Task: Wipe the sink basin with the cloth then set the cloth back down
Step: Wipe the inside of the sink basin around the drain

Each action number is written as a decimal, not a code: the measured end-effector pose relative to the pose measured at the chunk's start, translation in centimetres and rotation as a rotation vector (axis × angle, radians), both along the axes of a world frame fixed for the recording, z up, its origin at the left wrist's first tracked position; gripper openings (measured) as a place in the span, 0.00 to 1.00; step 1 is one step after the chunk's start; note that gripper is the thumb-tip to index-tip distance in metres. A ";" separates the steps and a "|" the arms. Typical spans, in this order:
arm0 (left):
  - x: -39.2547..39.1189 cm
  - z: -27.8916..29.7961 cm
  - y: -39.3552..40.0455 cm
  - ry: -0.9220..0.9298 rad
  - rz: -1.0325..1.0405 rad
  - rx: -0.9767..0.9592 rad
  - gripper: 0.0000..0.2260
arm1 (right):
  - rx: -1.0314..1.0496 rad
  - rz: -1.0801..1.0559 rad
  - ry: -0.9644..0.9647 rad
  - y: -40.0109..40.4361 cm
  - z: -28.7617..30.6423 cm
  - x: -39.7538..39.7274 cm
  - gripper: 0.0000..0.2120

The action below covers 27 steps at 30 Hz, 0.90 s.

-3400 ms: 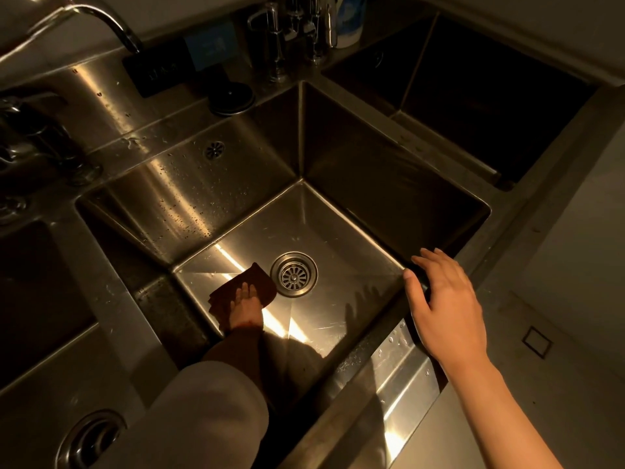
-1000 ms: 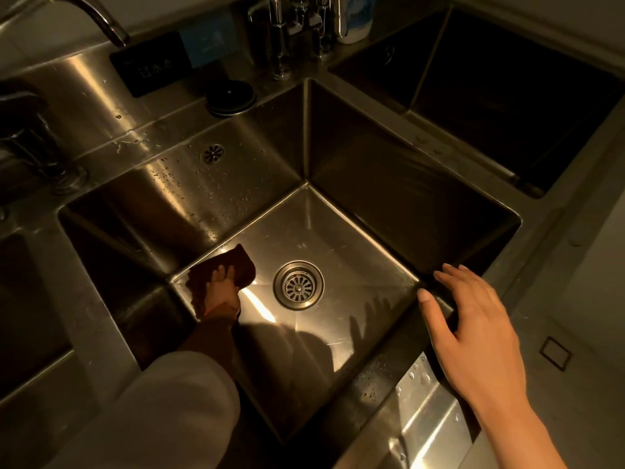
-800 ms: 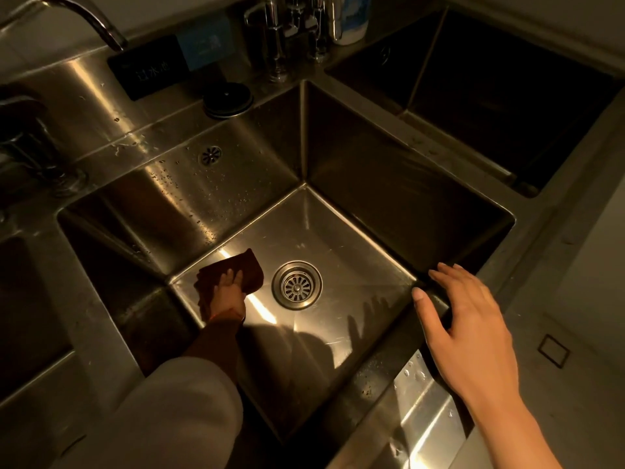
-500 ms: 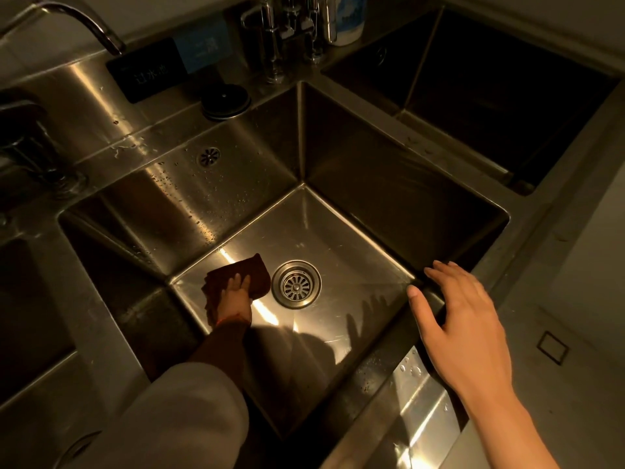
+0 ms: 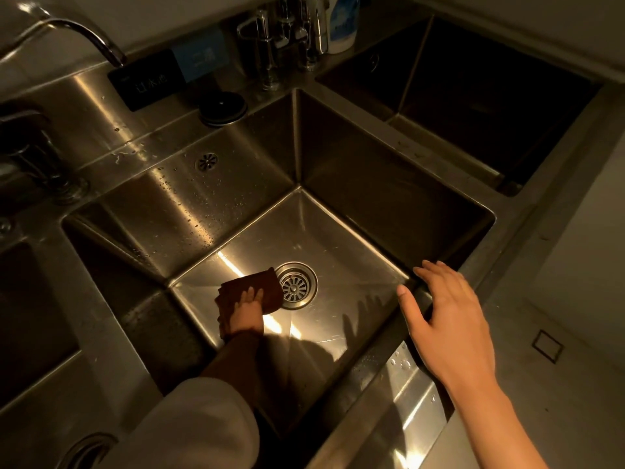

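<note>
A deep stainless steel sink basin (image 5: 382,201) fills the middle of the view, with a round drain strainer (image 5: 296,286) in its floor. A dark brown folded cloth (image 5: 257,285) lies flat on the basin floor, touching the drain's left edge. My left hand (image 5: 244,311) reaches down into the basin and presses on the cloth with straight fingers. My right hand (image 5: 446,316) rests with spread fingers on the basin's right front rim and holds nothing.
Another basin (image 5: 473,93) lies at the back right and a third (image 5: 30,309) at the left. A curved faucet (image 5: 84,35), a black sign (image 5: 145,81), a round black lid (image 5: 223,108), metal taps (image 5: 287,35) and a white bottle (image 5: 343,22) line the back ledge.
My left hand has slid the cloth across the basin floor to the right, from near the left wall to the drain's edge. My right hand stays on the rim.
</note>
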<state>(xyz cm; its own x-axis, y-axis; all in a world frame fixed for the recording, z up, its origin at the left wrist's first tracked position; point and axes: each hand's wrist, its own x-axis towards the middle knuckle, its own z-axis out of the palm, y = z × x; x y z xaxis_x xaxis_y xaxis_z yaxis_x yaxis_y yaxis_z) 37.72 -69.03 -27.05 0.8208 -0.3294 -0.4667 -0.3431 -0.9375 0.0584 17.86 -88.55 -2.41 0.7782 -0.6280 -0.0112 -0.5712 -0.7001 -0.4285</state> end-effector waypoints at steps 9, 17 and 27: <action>0.4 1.7 0.0 0.003 -0.002 0.002 0.22 | 0.002 0.002 0.018 -0.2 0.0 -0.1 0.23; -0.1 3.6 0.2 -0.035 0.007 -0.034 0.18 | 0.009 -0.006 0.032 -0.2 0.1 0.0 0.23; -0.9 7.4 -0.9 -0.098 0.021 -0.135 0.15 | 0.035 -0.006 0.015 0.1 0.7 -0.1 0.21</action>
